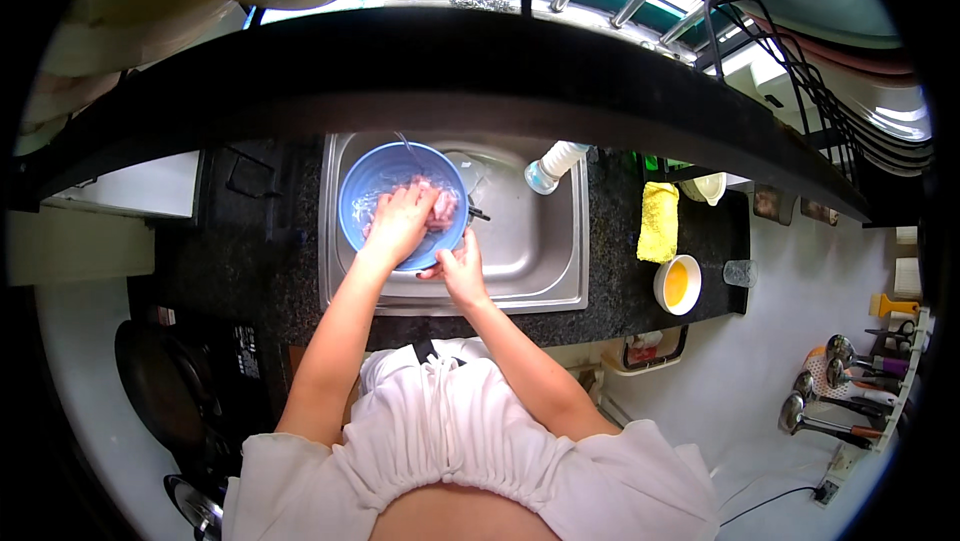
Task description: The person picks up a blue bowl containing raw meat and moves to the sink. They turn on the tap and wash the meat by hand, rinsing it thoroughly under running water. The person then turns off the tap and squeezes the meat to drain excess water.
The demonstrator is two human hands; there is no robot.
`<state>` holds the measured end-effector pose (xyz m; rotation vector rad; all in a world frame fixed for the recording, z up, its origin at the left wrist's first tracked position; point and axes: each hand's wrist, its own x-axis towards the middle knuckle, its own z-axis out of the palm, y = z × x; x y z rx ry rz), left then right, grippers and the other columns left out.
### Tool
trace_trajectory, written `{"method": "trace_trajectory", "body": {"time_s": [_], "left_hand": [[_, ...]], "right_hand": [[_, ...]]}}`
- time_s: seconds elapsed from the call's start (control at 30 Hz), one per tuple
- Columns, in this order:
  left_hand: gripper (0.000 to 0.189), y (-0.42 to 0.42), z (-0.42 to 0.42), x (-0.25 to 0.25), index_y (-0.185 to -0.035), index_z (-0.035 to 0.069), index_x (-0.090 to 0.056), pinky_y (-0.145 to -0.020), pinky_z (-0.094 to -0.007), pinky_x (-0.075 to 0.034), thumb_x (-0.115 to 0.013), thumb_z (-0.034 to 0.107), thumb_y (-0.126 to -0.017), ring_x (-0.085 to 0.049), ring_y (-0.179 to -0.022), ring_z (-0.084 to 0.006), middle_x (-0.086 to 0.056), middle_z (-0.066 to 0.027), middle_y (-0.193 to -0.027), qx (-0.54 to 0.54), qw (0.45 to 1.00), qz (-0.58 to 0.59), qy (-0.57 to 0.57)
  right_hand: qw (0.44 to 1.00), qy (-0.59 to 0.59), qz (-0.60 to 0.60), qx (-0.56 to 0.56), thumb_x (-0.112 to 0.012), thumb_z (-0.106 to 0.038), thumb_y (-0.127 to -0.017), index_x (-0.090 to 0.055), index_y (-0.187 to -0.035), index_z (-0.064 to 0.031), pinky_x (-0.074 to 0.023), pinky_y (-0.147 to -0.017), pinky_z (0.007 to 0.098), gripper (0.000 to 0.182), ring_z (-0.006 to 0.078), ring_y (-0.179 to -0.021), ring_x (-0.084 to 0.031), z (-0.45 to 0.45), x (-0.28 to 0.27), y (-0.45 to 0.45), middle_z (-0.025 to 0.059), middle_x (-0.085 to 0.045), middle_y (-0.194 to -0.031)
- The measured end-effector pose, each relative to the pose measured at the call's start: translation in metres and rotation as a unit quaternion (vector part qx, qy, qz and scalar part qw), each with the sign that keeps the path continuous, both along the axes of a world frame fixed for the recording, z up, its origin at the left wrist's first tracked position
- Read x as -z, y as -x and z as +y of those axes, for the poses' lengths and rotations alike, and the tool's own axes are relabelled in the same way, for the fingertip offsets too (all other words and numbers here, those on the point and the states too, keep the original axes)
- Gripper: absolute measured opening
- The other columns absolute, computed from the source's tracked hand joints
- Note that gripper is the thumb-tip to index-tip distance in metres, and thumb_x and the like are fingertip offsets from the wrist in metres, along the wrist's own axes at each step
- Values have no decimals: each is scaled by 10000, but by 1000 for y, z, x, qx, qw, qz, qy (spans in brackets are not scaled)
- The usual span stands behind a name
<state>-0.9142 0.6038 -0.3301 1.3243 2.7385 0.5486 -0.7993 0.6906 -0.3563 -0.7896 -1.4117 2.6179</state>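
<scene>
A blue plastic bowl (352,182) stands in the left part of the stainless steel sink (529,245), with water and pieces of raw pinkish meat (445,209) inside. My left hand (400,220) reaches into it, palm down, fingers pressed into the meat. Its fingertips are hidden, so I cannot tell whether they grip a piece. On the bowl's near right rim, my right hand (461,271) has its thumb near the edge and holds it. Dark, thin sticks (478,212) poke out beside the bowl's right side. A thin stream of water (405,142) shows at the bowl's far edge.
A white ribbed faucet hose (561,161) hangs over the sink's far right. Right on the black counter (615,282) are a yellow cloth (658,222), a white bowl of yellow liquid (676,284) and a clear cup (740,273). A dark shelf (450,53) crosses above; pans (154,383) stand left.
</scene>
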Motion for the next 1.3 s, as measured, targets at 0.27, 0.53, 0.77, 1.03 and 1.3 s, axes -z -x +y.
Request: {"method": "trace_trajectory", "body": {"time_s": [0.27, 0.53, 0.77, 1.03, 1.3], "left_hand": [[170, 0, -3, -37, -848, 61, -624, -850, -402, -400, -592, 152, -708, -561, -904, -249, -603, -97, -967, -11, 1000, 23, 10], [483, -14, -27, -42, -1113, 56, -487, -766, -406, -484, -618, 181, -666, -528, -978, -301, -494, -156, -1096, -103, 989, -63, 85], [294, -10, -14, 13, -1018, 46, -532, -732, -413, -486, -547, 69, -725, -557, -914, -333, -541, -173, -984, -96, 992, -60, 53], [234, 7, -6, -41, -1002, 45, -582, -846, -397, -434, -567, 135, -786, -543, -992, -304, -552, -134, -1108, -71, 995, -10, -70], [534, 3, -12, -21, -1217, 61, -488, -929, -419, -366, -630, 257, -741, -447, -1130, -311, -440, -195, -1242, -107, 994, 18, -23]], "right_hand": [[999, -26, 13, 20, -410, 30, -823, -244, -1173, -17, -564, -561, 340, 390, 219, -549, -618, 4, -1, -7, 158, -579, -808], [1000, -18, -7, 22, -432, 16, -826, -171, -1234, 21, -564, -560, 347, 484, 213, -553, -617, 3, -2, -10, 155, -580, -779], [1000, -22, -15, 2, -446, 7, -817, -142, -1250, 17, -567, -555, 349, 529, 214, -528, -611, -4, 0, -12, 167, -573, -782], [1000, -23, 15, 8, -423, 19, -827, -198, -1211, 2, -567, -584, 343, 445, 213, -566, -622, 3, 3, -5, 173, -582, -834], [1000, -10, 7, 26, -433, 19, -823, -179, -1238, 2, -567, -572, 342, 487, 216, -552, -618, 5, -2, -5, 139, -564, -792]]}}
